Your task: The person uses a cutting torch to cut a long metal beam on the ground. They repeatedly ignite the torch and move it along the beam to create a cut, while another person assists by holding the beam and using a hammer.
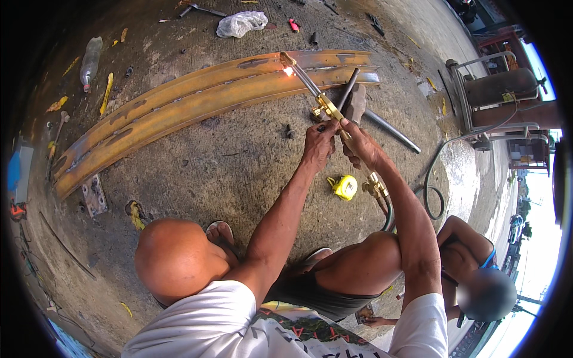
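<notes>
A brass cutting torch slants up and left over the ground, with a bright flame at its head. My right hand is closed around its handle. Beside it, my left hand has its fingers pinched at the torch body near the valves; some fingertips are hidden. The torch head is over two long, rusty steel bars lying side by side, bent-looking in this view. Just right of the torch lies a hammer with a metal handle. A yellow tape measure rests on the concrete below my hands.
A hose loops on the right toward a cart with a gas cylinder. Another person crouches at the lower right. A plastic bottle, a clear plastic bag and a pink lighter lie beyond the bars.
</notes>
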`<action>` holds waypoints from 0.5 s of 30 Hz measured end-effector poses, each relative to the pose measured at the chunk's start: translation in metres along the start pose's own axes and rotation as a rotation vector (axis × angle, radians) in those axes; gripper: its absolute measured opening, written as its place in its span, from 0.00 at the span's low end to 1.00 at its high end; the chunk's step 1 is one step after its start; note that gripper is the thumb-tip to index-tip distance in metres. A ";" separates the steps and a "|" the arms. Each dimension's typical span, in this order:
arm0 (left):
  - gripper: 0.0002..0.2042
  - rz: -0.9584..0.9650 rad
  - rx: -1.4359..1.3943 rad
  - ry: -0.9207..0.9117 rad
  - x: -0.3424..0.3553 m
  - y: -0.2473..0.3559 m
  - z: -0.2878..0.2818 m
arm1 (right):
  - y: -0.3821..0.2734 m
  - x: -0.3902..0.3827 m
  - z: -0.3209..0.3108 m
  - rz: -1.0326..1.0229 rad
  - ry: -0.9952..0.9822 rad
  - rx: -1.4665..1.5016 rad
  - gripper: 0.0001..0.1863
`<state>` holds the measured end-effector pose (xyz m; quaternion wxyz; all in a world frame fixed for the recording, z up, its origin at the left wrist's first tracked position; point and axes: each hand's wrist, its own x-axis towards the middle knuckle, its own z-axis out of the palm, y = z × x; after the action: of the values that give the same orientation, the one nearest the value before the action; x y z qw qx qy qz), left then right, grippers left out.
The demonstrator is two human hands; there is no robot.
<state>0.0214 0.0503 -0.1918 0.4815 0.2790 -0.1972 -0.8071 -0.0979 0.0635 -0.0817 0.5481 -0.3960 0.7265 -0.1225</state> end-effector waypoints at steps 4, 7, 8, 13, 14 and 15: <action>0.13 -0.016 0.012 0.003 -0.001 0.002 0.002 | 0.000 0.000 0.000 -0.011 -0.004 -0.015 0.38; 0.13 -0.015 0.008 0.001 -0.001 0.002 0.002 | 0.000 -0.001 -0.001 -0.020 -0.001 -0.020 0.38; 0.13 -0.015 0.008 0.002 0.000 0.002 0.002 | 0.000 0.000 -0.001 -0.022 -0.001 -0.021 0.38; 0.13 -0.013 0.001 0.005 0.000 0.002 0.001 | 0.000 0.001 0.001 -0.026 -0.006 -0.013 0.38; 0.13 -0.014 -0.003 0.002 -0.001 0.002 0.002 | 0.000 0.000 0.000 -0.024 -0.001 -0.012 0.37; 0.12 -0.014 -0.001 0.005 -0.001 0.003 0.003 | 0.000 0.000 0.000 -0.023 -0.002 -0.009 0.37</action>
<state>0.0218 0.0501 -0.1881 0.4763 0.2821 -0.1938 -0.8099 -0.0982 0.0638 -0.0816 0.5456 -0.4070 0.7218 -0.1251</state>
